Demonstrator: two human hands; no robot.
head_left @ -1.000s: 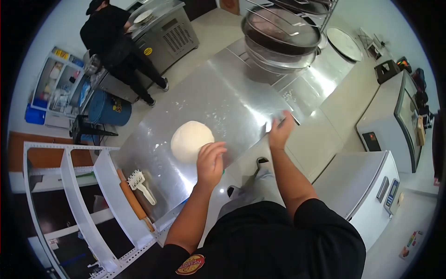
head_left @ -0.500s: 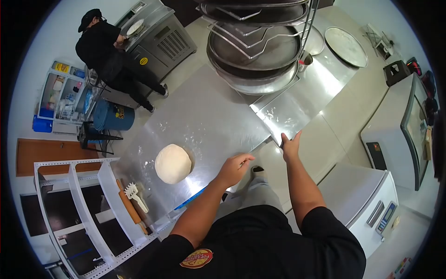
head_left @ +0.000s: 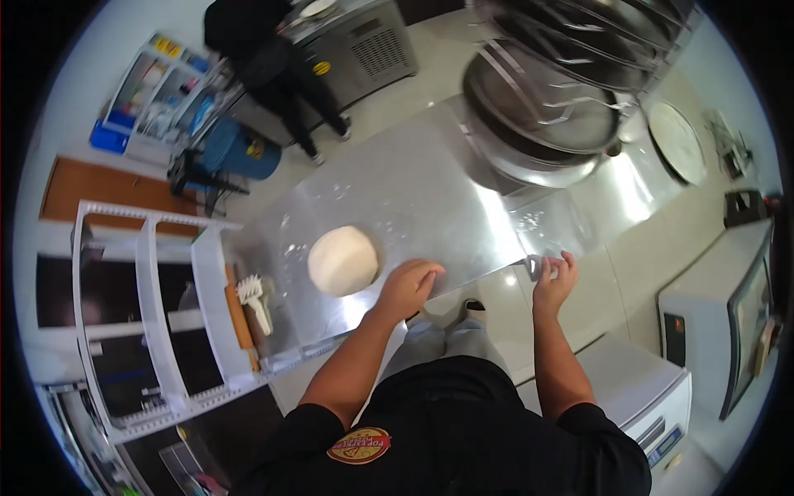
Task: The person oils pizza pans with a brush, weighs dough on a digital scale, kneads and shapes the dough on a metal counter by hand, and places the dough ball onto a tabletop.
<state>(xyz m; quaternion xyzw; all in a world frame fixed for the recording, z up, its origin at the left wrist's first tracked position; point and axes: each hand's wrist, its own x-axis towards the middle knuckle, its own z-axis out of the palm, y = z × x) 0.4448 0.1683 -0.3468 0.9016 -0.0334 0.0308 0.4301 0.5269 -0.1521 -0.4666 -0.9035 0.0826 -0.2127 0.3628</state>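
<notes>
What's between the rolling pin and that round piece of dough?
In the head view, a white spiked roller lies next to the rolling pin; beyond it, only white-specked metal tabletop stretches to the dough.

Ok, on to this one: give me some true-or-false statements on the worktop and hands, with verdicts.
1. The dough lies on the metal table. True.
2. The dough is cut into several pieces. False: it is one round piece.
3. The left hand is nearer the dough than the right hand. True.
4. The right hand is pressing the dough. False: it is apart from it.
5. The spiked roller lies beside the rolling pin. True.
</notes>
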